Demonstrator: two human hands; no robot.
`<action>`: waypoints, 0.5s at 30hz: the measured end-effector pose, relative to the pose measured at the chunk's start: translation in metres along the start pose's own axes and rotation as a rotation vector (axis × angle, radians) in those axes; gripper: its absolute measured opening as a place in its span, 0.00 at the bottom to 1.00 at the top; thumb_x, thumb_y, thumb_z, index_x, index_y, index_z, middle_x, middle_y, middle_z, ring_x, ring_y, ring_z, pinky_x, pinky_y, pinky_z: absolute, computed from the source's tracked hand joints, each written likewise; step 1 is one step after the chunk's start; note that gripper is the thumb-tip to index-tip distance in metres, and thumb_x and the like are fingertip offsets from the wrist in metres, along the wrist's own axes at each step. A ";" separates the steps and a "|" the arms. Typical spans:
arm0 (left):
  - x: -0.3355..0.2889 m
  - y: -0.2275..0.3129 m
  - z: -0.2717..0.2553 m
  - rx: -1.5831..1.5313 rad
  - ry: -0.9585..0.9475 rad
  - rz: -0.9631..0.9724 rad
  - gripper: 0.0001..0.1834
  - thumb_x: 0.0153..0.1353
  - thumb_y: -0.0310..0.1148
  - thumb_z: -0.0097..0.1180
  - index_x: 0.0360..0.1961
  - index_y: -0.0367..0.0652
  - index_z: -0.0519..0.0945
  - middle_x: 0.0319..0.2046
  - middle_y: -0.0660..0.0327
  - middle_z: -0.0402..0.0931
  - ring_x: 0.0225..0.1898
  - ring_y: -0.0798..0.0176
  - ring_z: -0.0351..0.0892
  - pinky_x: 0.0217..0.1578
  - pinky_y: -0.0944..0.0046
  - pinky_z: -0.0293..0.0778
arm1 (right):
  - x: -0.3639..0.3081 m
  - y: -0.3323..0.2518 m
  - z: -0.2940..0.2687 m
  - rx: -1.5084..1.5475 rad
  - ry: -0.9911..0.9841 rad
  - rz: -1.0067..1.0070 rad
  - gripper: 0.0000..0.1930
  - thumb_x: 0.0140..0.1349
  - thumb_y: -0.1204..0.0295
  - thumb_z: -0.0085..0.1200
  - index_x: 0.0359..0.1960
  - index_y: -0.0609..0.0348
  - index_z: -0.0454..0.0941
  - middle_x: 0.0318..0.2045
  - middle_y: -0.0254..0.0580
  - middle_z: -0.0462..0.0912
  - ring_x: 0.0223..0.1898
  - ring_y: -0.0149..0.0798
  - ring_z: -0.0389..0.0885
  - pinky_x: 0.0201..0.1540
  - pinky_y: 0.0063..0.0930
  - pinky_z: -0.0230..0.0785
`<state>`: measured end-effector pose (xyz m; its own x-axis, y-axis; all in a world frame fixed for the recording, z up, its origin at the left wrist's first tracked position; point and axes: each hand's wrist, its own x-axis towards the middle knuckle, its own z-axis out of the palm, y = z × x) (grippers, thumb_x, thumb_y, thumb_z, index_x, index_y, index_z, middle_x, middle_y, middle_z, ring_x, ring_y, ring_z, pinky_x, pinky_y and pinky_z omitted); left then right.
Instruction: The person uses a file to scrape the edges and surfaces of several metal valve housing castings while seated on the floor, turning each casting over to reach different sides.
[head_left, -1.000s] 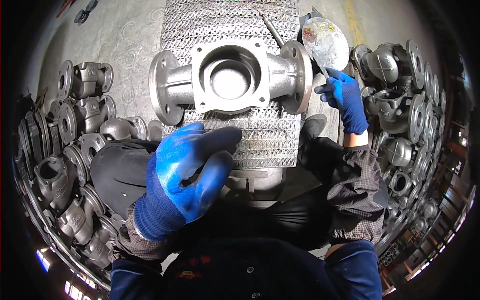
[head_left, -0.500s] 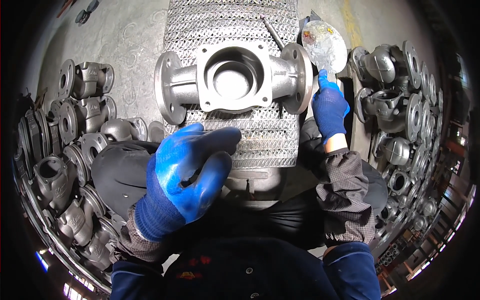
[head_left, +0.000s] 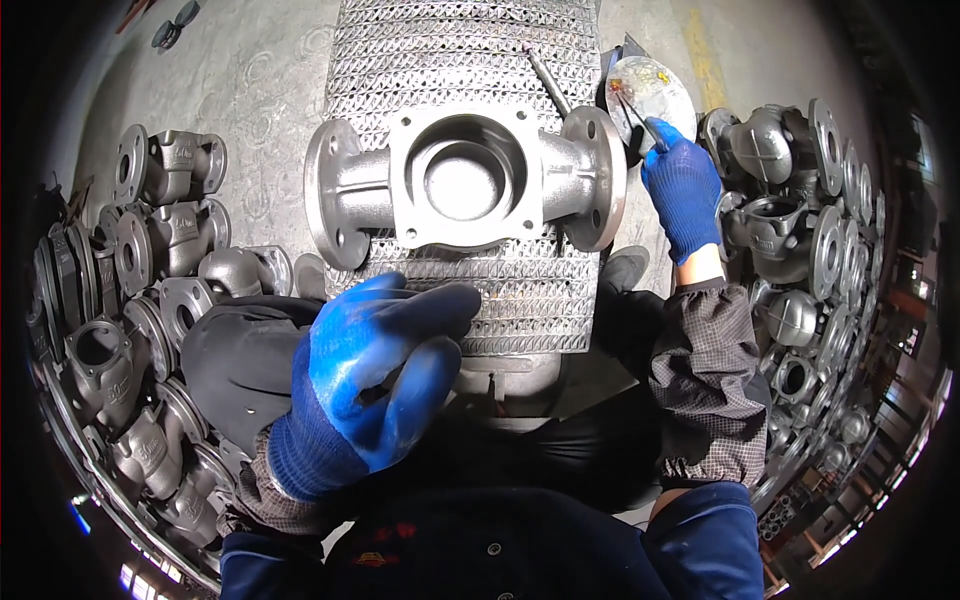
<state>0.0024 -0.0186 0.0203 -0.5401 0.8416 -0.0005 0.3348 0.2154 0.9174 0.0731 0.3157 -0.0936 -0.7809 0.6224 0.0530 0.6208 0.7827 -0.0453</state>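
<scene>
A grey cast-metal valve body (head_left: 375, 190), with a round flange at each end and a square face turned up, lies on a ridged metal platform (head_left: 480, 60). Nearer to me, my left hand (head_left: 375, 370) in a blue coated glove hovers with its fingers loosely bent and apart, holding nothing. Out to the right, my right hand (head_left: 683, 190) is gloved in blue and closed on a thin dark stick (head_left: 632, 113). The stick's pointed tip meets a red dab on a pale round disc (head_left: 655, 95), which also bears a yellow dab.
A rod-shaped tool (head_left: 546, 80) rests on the platform behind the valve body's right arm. More cast valve bodies (head_left: 180, 235) crowd the floor at left, and others (head_left: 775, 230) are stacked at right. My shoe (head_left: 627, 268) is beside the platform.
My right hand has shifted slightly right and turned, bringing the thin stick into sight over the disc. The whole scene sits a little lower in view. My left hand keeps its pose.
</scene>
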 end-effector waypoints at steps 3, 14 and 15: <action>0.000 -0.002 0.001 0.009 0.011 0.024 0.14 0.61 0.28 0.46 0.41 0.29 0.78 0.37 0.47 0.80 0.33 0.51 0.79 0.39 0.55 0.73 | 0.003 -0.002 0.002 -0.016 -0.024 0.019 0.16 0.58 0.70 0.48 0.47 0.44 0.82 0.34 0.50 0.83 0.34 0.51 0.83 0.38 0.41 0.76; 0.002 0.002 0.001 0.008 0.022 -0.036 0.15 0.61 0.31 0.48 0.40 0.29 0.80 0.38 0.49 0.81 0.37 0.51 0.81 0.46 0.53 0.70 | 0.004 -0.006 -0.004 0.002 -0.062 0.043 0.16 0.58 0.69 0.48 0.47 0.44 0.81 0.35 0.50 0.83 0.36 0.51 0.83 0.39 0.42 0.76; 0.002 0.002 0.000 0.009 0.023 -0.037 0.15 0.61 0.31 0.48 0.40 0.29 0.80 0.38 0.49 0.81 0.37 0.51 0.81 0.46 0.53 0.70 | 0.005 -0.007 -0.004 -0.003 -0.061 0.045 0.16 0.58 0.69 0.48 0.47 0.44 0.81 0.36 0.50 0.83 0.36 0.51 0.83 0.39 0.42 0.76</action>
<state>0.0023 -0.0160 0.0223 -0.5701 0.8212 -0.0254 0.3208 0.2510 0.9133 0.0656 0.3134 -0.0891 -0.7550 0.6556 -0.0100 0.6554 0.7541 -0.0428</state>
